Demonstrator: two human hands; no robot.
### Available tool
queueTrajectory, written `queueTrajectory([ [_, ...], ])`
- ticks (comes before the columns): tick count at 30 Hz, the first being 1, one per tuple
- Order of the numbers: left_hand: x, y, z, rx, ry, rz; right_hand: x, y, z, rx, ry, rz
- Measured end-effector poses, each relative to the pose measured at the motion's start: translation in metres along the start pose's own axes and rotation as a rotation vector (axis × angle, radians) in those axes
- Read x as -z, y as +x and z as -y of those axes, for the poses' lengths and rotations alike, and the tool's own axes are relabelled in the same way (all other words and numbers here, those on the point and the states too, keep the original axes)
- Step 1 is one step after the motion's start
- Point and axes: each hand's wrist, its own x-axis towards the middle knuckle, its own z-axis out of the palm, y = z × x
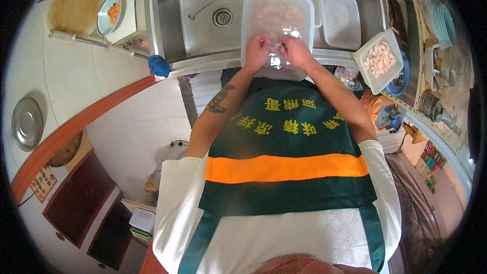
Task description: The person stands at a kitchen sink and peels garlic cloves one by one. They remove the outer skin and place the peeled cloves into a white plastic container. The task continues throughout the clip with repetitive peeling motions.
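Observation:
A translucent white plastic tub (pixel 253 15) straddles the divider and front edge of the steel sink. Cloudy water fills it, and pale pinkish pieces (pixel 276 12) lie under the surface toward its far end. Over the near half of the tub, at the water, my left hand (pixel 258 50) is closed with its fingers curled in. Close beside it my right hand (pixel 295 53) is closed too, thumb and fingers pinched. The two hands face each other with a small gap between. Whatever they grip is too small or hidden to make out.
The left sink basin (pixel 203 35) has a drain. Two white trays, one a rectangular tray (pixel 341 23), sit in the right basin. A square tub (pixel 362 63) of pale pieces stands at the right corner. A blue cloth (pixel 159 66) hangs on the left corner; a bowl (pixel 103 20) stands beyond.

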Motion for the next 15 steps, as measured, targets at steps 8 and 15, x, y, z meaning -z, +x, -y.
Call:
queueTrajectory([
  [8, 0.007, 0.005, -0.002, -0.024, -0.109, 0.181, 0.087, -0.058, -0.076, -0.680, 1.584, -0.492],
  [15, 0.008, 0.014, 0.001, 0.126, -0.311, 0.193, 0.112, -0.110, -0.108, -0.502, 2.063, -0.841],
])
